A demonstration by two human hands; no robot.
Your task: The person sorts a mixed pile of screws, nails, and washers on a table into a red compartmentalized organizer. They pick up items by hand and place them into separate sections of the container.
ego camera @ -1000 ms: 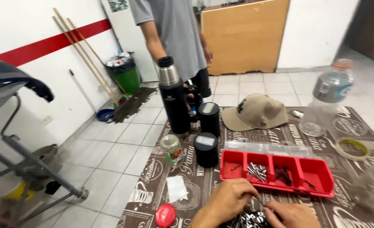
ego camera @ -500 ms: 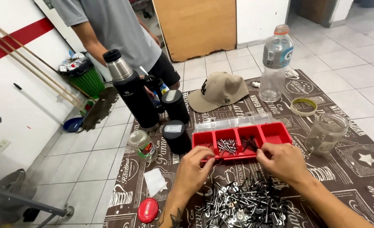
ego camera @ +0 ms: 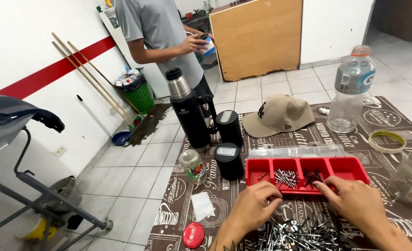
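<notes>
your left hand (ego camera: 254, 205) rests palm down, fingers curled loosely, on the near edge of a pile of loose screws and nails (ego camera: 293, 233); whether it pinches a piece you cannot tell. your right hand (ego camera: 354, 202) lies flat with fingers narrow, its fingertips touching the front wall of the red compartment tray (ego camera: 261, 171), which sits just beyond the pile on the brown printed tablecloth (ego camera: 168, 214). two middle compartments hold fasteners. behind the tray: two black cups (ego camera: 229, 160), a dark vacuum flask (ego camera: 187, 109), a tan cap (ego camera: 276, 115) and a clear plastic bottle (ego camera: 350, 93). a red lid (ego camera: 193, 235) lies near your left forearm. another person in a grey shirt (ego camera: 161, 28) stands well apart.
</notes>
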